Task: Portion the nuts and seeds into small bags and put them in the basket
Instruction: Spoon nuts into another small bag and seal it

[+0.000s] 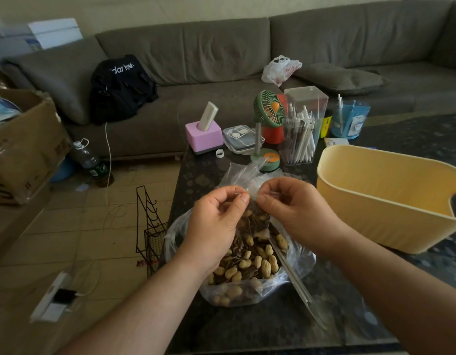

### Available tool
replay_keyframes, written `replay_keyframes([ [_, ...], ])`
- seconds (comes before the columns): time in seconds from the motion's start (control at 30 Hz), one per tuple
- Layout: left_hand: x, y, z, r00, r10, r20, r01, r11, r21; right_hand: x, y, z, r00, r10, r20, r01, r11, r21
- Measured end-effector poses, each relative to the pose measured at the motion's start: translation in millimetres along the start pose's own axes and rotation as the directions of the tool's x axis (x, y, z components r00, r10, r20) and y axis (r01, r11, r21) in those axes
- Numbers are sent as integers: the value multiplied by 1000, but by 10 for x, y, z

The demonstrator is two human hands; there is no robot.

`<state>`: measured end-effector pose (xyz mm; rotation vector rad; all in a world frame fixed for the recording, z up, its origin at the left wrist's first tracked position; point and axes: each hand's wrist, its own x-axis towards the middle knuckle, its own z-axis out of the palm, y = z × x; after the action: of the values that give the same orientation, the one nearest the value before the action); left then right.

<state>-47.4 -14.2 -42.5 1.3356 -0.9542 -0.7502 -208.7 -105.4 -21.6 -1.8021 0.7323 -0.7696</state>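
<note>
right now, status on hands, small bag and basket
Left hand and right hand both pinch the small bag at its top, seeds inside. Held over the big nut bag. Yellow basket to the right, path unobstructed.

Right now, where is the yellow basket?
In the head view, the yellow basket sits on the dark table's right side, just right of the right hand.
</note>
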Motion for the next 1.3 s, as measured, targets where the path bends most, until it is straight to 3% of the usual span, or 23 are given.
replay_keyframes([
  [0.27,-9,-10,17,1000,-5,15,5,1000,14,9,13,20,1000,-22,-9,22,998,-58],
  [0.83,-20,32,37,997,-18,74,20,999,-25,-19,-5,34,998,63,-17,-61,995,74],
  [1.0,-2,35,-12,999,-12,33,14,998,-68,-8,-37,19,996,78,-48,-74,994,79],
  [1.3,20,-11,-28,999,-19,42,21,998,-52,7,-43,-80,1000,-13,8,14,987,-162],
])
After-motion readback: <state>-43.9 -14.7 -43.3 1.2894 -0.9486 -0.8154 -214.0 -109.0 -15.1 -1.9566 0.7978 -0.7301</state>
